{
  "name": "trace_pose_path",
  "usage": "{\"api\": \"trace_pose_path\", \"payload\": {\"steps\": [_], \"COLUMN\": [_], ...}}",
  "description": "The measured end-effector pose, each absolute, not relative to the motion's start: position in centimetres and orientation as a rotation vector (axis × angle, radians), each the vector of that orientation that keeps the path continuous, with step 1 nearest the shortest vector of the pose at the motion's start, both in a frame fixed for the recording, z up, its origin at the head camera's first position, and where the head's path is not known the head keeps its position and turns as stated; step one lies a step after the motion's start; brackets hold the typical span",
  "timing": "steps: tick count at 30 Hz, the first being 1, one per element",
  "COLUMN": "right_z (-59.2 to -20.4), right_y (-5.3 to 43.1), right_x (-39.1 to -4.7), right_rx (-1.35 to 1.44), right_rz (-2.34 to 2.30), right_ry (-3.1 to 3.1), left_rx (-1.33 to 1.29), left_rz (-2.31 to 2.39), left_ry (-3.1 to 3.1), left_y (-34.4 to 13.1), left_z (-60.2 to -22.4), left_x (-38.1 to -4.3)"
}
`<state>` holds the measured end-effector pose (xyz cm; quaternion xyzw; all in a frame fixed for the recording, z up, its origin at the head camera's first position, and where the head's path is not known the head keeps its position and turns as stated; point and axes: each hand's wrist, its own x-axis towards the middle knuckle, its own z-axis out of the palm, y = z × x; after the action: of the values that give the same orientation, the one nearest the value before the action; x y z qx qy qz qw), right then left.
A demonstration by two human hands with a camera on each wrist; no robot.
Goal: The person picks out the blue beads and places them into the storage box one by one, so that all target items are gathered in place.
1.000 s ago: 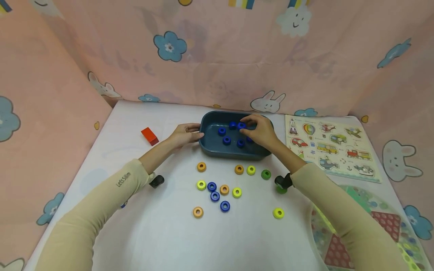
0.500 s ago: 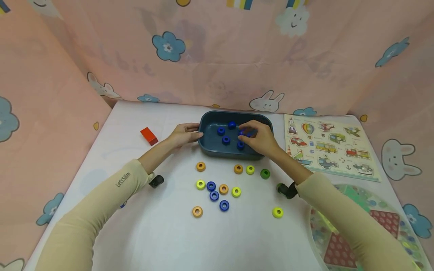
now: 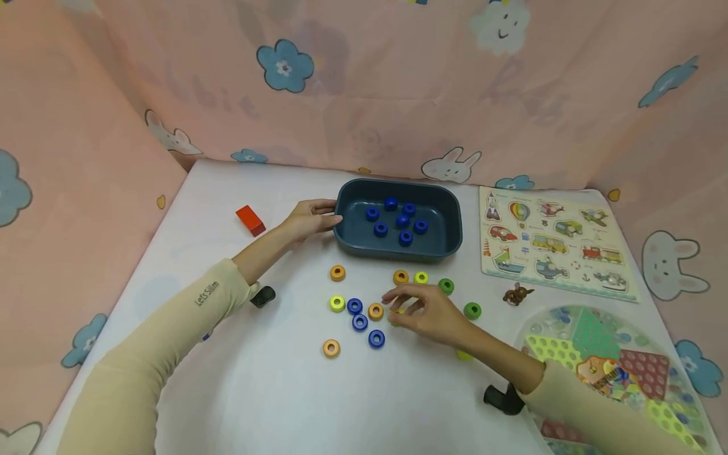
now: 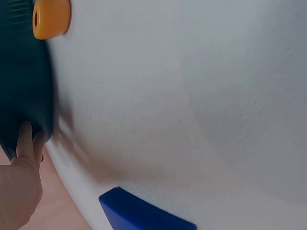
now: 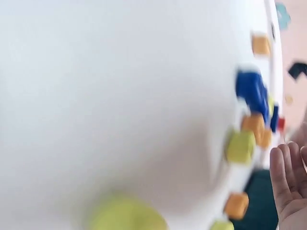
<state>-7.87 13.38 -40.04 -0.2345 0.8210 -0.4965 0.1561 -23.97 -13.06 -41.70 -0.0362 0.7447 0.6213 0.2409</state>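
Along the left end of a dark blue-green tray rests my left hand, its straight fingers lying against the outer wall. Several blue beads lie spread out inside the tray. My right hand reaches over the table in front of the tray, thumb and fingers apart, with nothing held. Just beneath its fingertips is a yellow bead, partly hidden in the head view. An orange bead sits just left of those fingertips, with blue beads close by.
More loose beads dot the white table: orange, yellow and green. A red block lies left of the tray. To the right are a picture puzzle board, a small brown figure and a round clear patterned mat.
My right hand has let go of a blue bead inside the tray and come back toward me over the loose beads. My left hand has stayed at the tray's end.
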Motion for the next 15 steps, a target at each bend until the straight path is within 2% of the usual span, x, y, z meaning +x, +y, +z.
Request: {"api": "trace_pose_path", "payload": {"steps": [6,15], "right_z": [-43.3,-45.4], "right_y": [12.9,12.1], "right_x": [-5.7,-4.2], "right_rx": [-0.802,-0.826], "right_rz": [-1.323,-1.169], "right_ry": [2.335,2.457], "left_rx": [-0.120,-0.120], "left_rz": [1.713,1.693], "left_ry": [2.029,2.040], "left_y": [-13.1,-13.0], "left_z": [-41.5,-41.7], "left_x": [-24.0,-24.1]}}
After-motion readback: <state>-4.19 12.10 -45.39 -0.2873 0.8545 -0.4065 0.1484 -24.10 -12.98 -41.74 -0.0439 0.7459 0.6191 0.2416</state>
